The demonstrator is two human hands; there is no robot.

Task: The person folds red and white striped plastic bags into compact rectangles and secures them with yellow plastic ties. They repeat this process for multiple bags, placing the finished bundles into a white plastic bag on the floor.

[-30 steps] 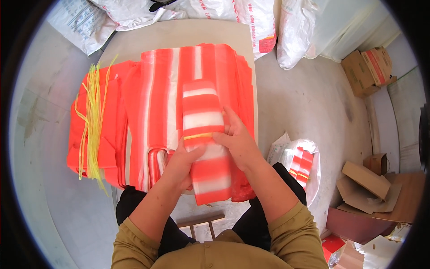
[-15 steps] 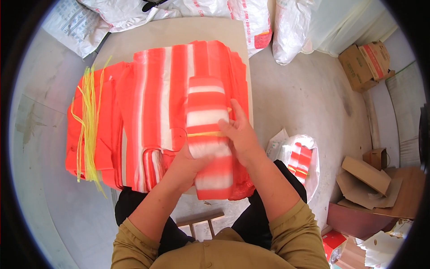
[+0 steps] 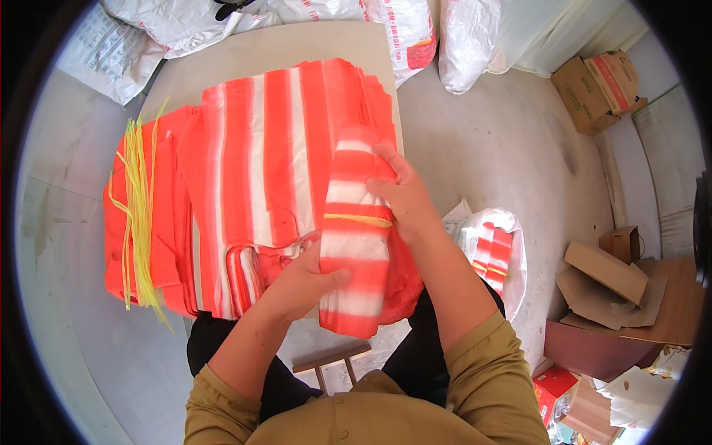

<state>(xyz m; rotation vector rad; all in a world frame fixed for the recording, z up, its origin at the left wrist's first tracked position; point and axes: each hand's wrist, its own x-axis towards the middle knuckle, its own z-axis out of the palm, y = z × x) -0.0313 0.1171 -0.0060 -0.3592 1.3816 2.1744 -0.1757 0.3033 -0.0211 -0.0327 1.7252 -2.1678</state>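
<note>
Between my hands is a folded bundle of red-and-white striped plastic bags [image 3: 354,256], slightly tilted, with a yellow tie [image 3: 360,219] around its middle. My left hand [image 3: 300,280] grips its lower left side, thumb on top. Higher up, my right hand [image 3: 404,193] is closed on the right edge, its thumb over the face and its fingertips near the upper corner. Under and beside the bundle lies a broad stack of striped plastic bags [image 3: 256,141] on the table. Loose yellow ties [image 3: 137,215] lie across the red bags at the stack's left.
A bag [image 3: 517,278] on the floor at my right holds similar tied bundles. White sacks [image 3: 404,37] stand behind the table [image 3: 297,41]. Cardboard boxes are at the far right [image 3: 597,89] and near right [image 3: 604,278]. A wooden stool [image 3: 331,360] shows between my legs.
The bundle has shifted right and tilted, its top leaning right. My right hand has moved up along its edge, and my left still holds the lower part. The whole view has shifted slightly.
</note>
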